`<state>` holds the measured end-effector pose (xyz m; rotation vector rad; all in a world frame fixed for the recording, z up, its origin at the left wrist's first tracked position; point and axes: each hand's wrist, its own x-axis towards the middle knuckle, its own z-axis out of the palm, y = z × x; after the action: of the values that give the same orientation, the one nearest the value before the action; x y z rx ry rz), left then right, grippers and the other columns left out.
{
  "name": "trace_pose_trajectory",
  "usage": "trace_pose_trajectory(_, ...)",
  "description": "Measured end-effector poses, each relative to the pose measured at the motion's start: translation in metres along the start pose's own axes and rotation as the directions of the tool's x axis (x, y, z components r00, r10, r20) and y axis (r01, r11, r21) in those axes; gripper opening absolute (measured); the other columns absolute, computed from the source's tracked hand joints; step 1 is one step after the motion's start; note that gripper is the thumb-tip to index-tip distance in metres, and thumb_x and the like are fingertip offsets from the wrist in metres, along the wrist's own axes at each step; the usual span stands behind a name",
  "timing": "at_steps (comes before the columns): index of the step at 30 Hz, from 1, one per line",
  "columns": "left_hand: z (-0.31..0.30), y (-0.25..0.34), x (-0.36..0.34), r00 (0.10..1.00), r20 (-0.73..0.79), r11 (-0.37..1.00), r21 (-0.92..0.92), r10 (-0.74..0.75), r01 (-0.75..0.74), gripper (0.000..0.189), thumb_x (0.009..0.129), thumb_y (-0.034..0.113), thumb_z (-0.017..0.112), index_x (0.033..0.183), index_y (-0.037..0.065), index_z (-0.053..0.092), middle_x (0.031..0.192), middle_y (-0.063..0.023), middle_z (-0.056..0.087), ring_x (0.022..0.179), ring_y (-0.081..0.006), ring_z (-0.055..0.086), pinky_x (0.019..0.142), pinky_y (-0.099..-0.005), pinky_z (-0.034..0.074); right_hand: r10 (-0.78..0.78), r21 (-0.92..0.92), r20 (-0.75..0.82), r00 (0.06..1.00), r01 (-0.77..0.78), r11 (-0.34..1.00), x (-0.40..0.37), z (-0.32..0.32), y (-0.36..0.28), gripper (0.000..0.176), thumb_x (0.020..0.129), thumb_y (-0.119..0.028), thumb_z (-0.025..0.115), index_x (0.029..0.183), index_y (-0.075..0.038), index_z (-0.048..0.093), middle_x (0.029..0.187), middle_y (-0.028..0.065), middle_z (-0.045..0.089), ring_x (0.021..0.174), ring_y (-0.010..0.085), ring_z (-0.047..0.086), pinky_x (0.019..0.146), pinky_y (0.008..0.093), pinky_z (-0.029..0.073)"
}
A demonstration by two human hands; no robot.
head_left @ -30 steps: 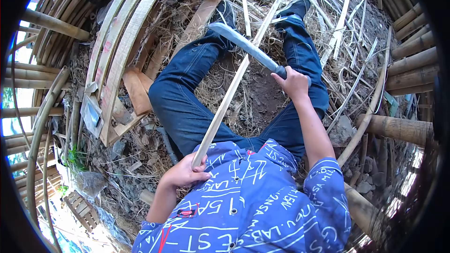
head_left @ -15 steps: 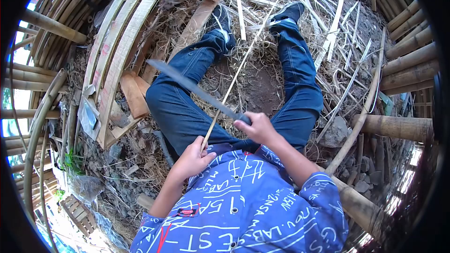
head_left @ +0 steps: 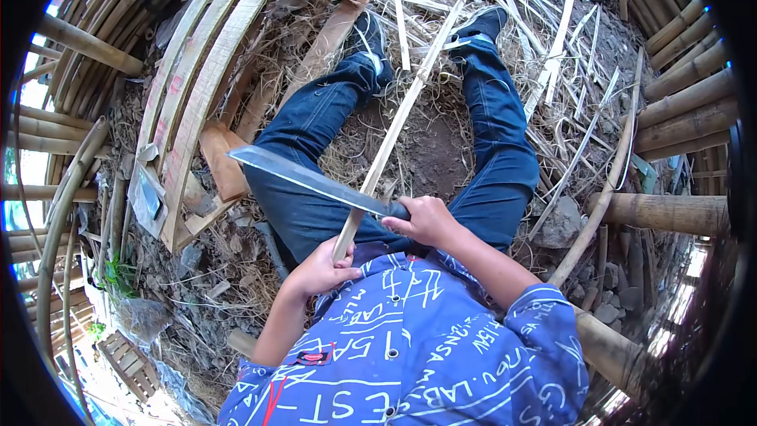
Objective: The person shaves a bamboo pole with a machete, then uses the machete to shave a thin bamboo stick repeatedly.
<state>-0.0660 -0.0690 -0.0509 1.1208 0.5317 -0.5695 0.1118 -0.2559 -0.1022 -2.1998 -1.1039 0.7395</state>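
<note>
My left hand (head_left: 323, 268) is closed round the near end of a long split bamboo strip (head_left: 400, 117), close to my shirt. The strip slants away between my legs, its far end by my right shoe (head_left: 482, 24). In my right hand (head_left: 426, 222) is the dark handle of a machete (head_left: 311, 181). Its broad grey blade points left and crosses over the strip a little beyond my left hand, above my left thigh (head_left: 288, 205).
A slatted wooden pallet piece (head_left: 206, 83) leans at the left. Many thin bamboo strips (head_left: 561, 51) and curly shavings litter the ground around my feet. Bamboo poles (head_left: 658, 215) stick in from the right, with a grey rock (head_left: 558, 222) beside them.
The bamboo strip has rolled so its wide face shows instead of its narrow edge. The machete blade has moved lower and nearer to me, and its flat side now shows.
</note>
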Motion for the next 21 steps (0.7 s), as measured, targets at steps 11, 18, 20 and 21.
trace_pose_trajectory(11,0.012,0.001,-0.017,0.995,0.098,0.999,0.035,-0.035,0.032,0.041,0.076,-0.006,0.071,0.097,0.01,0.04,0.068,0.0085,0.036,0.06,-0.0008,0.038,0.053,-0.019,0.037,0.3,-0.228,-0.234,0.925,-0.352,0.908,0.052,-0.059,0.086,0.068,0.084,-0.068,0.052,0.082,-0.001,0.066,0.078,0.0232,0.067,0.077,0.0418,0.067,0.071,0.051,0.053)
trace_pose_trajectory(18,0.021,0.022,-0.019,0.993,0.051,0.989,-0.091,-0.111,0.115,0.043,0.077,-0.008,0.07,0.1,0.011,0.038,0.069,0.0077,0.035,0.052,-0.0013,0.037,0.041,-0.0196,0.033,0.33,-0.33,-0.34,0.881,-0.44,0.835,0.078,-0.095,0.128,0.067,0.082,-0.068,0.054,0.083,-0.003,0.068,0.08,0.0187,0.069,0.076,0.0357,0.069,0.07,0.0473,0.054)
trace_pose_trajectory(20,0.016,0.026,-0.021,0.987,0.083,0.97,-0.193,-0.138,0.151,0.043,0.078,-0.009,0.069,0.099,0.012,0.038,0.07,0.0081,0.035,0.052,-0.0004,0.037,0.041,-0.0184,0.031,0.202,-0.386,-0.457,0.866,-0.398,0.832,0.08,-0.087,0.139,0.064,0.081,-0.068,0.057,0.077,-0.005,0.064,0.07,0.015,0.068,0.065,0.0331,0.069,0.06,0.0444,0.054)
trace_pose_trajectory(21,0.014,0.027,-0.022,0.984,0.106,0.966,-0.2,-0.146,0.165,0.043,0.078,-0.009,0.068,0.099,0.012,0.038,0.069,0.0086,0.035,0.052,0.0002,0.036,0.041,-0.0177,0.03,0.122,-0.419,-0.514,0.849,-0.372,0.828,0.081,-0.08,0.149,0.064,0.08,-0.069,0.056,0.075,-0.006,0.062,0.068,0.0143,0.068,0.062,0.032,0.068,0.057,0.0426,0.054)
